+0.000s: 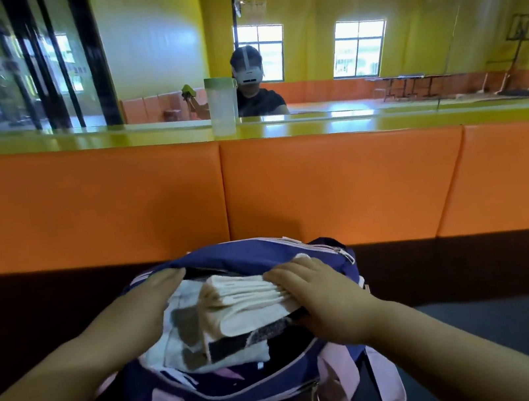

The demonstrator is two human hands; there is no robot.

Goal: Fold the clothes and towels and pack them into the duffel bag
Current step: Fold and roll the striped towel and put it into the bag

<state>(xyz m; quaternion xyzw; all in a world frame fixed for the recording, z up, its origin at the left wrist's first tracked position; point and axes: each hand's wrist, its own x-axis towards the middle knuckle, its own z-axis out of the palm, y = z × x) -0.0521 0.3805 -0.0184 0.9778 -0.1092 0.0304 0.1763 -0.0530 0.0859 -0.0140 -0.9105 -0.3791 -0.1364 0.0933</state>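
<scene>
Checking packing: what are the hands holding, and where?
The folded towel stack, between both hands: left hand flat on its left side, right hand over its right end.

Hands: two, left (142,310) and right (322,291).
Duffel bag (247,255): one, beneath the fingers.
Folded cloths in its mouth: two. One ribbed towel (246,293) under the right fingers, one patched cloth (186,330) beside the left fingers.
Plastic jug (222,106): one, far beyond the fingertips.
Windows: two, beyond the jug.
</scene>
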